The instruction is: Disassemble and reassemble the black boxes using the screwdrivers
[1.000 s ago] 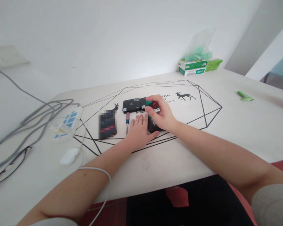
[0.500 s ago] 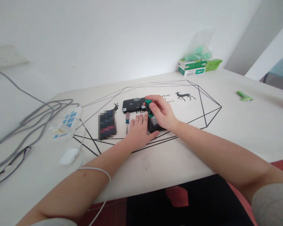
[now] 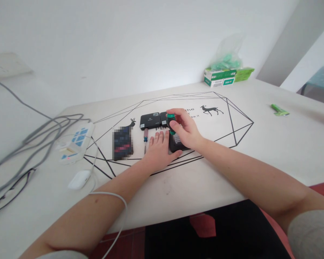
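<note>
My right hand (image 3: 187,129) is closed around the green and black handle of a screwdriver (image 3: 171,122), held upright over a black box-shaped device (image 3: 175,145) with a pale label. The screwdriver's tip is hidden. My left hand (image 3: 160,151) lies flat with its fingers spread, the thumb along the near edge of that device. Just left of its fingers rests a second screwdriver (image 3: 145,138) with a clear and blue handle. Behind the hands sits a flat black box (image 3: 150,120), and another black box (image 3: 163,118) beside it is partly covered by my right hand.
A blurred-out dark item (image 3: 122,144) lies left of the hands. Further left are a power strip (image 3: 78,142), a white case (image 3: 79,179) and grey cables (image 3: 47,142). Green and white boxes (image 3: 220,75) stand against the wall; a green packet (image 3: 279,110) lies right.
The screwdriver handle has turned slightly in my right hand, and the fingers have shifted a little around it. My left hand stays in place.
</note>
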`<action>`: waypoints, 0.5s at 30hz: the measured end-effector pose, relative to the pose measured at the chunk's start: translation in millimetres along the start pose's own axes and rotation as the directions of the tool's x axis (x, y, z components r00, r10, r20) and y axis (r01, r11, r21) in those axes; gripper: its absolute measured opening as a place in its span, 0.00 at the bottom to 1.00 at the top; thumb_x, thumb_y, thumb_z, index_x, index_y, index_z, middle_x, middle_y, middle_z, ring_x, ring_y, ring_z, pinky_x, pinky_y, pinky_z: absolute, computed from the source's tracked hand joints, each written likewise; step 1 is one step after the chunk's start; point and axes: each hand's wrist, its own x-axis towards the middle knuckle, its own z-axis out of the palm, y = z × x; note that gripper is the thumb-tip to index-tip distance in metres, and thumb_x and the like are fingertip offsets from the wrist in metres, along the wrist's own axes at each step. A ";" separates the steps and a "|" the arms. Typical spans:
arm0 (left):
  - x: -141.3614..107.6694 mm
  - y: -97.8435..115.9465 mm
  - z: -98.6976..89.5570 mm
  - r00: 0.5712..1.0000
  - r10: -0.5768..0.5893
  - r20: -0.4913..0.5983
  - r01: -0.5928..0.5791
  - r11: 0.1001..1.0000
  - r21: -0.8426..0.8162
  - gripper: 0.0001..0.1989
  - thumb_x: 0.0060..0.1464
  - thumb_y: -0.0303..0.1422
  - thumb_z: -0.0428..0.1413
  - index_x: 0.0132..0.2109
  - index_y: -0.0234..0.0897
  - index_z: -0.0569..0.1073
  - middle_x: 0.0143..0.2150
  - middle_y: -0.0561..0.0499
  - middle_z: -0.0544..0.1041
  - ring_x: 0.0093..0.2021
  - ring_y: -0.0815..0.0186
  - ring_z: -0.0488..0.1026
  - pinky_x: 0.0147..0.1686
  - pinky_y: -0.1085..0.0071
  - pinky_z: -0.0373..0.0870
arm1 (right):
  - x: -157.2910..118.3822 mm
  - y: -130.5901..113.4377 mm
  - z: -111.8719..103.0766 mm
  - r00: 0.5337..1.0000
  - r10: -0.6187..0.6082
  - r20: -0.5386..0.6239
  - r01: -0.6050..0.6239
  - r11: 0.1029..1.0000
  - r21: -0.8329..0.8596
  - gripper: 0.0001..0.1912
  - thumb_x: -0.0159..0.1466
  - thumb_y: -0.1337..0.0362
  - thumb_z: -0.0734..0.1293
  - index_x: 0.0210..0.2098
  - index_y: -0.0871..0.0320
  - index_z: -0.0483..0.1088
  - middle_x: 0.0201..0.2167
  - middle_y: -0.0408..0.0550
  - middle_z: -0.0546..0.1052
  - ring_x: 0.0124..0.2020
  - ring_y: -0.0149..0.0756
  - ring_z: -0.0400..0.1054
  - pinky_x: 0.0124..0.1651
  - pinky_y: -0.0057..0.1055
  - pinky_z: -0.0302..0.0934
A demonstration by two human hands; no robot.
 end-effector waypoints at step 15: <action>6.8 -5.1 -2.5 0.999 0.043 0.023 -0.042 0.999 -0.034 0.51 0.63 0.60 0.52 0.81 0.37 0.46 0.83 0.38 0.47 0.82 0.43 0.43 0.77 0.39 0.41 | 22.4 45.1 -41.7 0.951 -0.088 -0.295 0.008 0.965 -0.264 0.20 0.72 0.47 0.65 0.57 0.51 0.71 0.48 0.50 0.79 0.37 0.36 0.73 0.39 0.37 0.74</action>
